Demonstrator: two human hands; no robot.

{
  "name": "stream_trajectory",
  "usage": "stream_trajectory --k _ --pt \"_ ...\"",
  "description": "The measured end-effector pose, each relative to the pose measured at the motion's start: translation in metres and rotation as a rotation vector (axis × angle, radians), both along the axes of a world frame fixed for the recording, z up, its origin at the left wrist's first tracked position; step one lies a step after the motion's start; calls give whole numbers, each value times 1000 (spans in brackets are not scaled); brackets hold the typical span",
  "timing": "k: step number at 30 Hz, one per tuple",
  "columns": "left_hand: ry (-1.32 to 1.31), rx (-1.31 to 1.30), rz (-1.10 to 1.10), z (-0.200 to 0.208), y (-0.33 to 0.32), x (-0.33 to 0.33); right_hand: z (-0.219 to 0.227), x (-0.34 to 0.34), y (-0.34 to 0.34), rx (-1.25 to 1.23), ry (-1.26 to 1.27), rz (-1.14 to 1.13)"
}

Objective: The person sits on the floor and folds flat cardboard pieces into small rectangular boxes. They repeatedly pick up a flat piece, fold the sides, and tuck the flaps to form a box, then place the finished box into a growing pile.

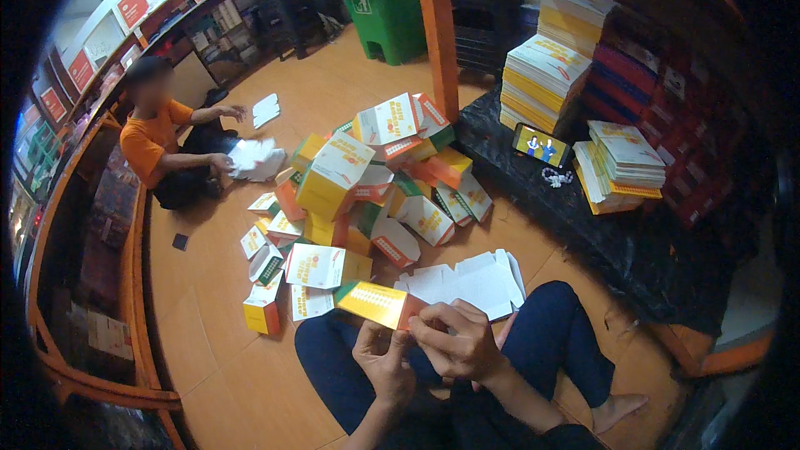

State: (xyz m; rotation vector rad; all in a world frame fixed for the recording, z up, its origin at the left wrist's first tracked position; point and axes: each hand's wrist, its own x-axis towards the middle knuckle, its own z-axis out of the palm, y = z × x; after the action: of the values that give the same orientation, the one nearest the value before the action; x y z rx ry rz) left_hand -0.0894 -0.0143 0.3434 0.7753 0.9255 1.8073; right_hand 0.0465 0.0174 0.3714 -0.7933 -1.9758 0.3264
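Observation:
Above my lap I hold a small printed carton box [373, 303] with a yellow side, a green end and an orange end. My left hand [385, 360] grips its lower edge near the orange end, thumb and fingers closed. My right hand [457, 338] pinches the orange end flap with bent fingers. Just beyond my hands, a flat unfolded carton [467, 283] lies white side up on the floor. In front, a heap of folded cartons [337, 168] in white, yellow, orange and green lies jumbled, its nearest boxes close to my left knee.
At the left, a person in an orange shirt [158, 135] sits handling white cartons [254, 157]. Stacks of flat cartons [537, 75] stand at the right beside a propped phone [542, 148]. An orange post [435, 29] and a green bin [383, 12] stand behind.

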Motion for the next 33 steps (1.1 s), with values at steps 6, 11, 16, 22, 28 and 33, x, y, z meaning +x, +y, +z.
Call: stream_trajectory --k 6,11,16,22,28,33 --pt "143 -130 84 4 2 1 -15 -19 -3 40 -41 -31" --pt "485 107 -142 10 4 -10 -21 -9 2 -203 128 38" --pt "1458 263 -122 21 11 -26 -1 8 1 -414 422 28" --pt "1191 340 218 12 15 -28 7 -3 -3 -414 500 -136" --pt "465 -96 97 0 7 -29 8 -4 0 -83 296 -262" --pt "388 -250 114 -5 9 -29 6 -3 6 -44 219 -98"
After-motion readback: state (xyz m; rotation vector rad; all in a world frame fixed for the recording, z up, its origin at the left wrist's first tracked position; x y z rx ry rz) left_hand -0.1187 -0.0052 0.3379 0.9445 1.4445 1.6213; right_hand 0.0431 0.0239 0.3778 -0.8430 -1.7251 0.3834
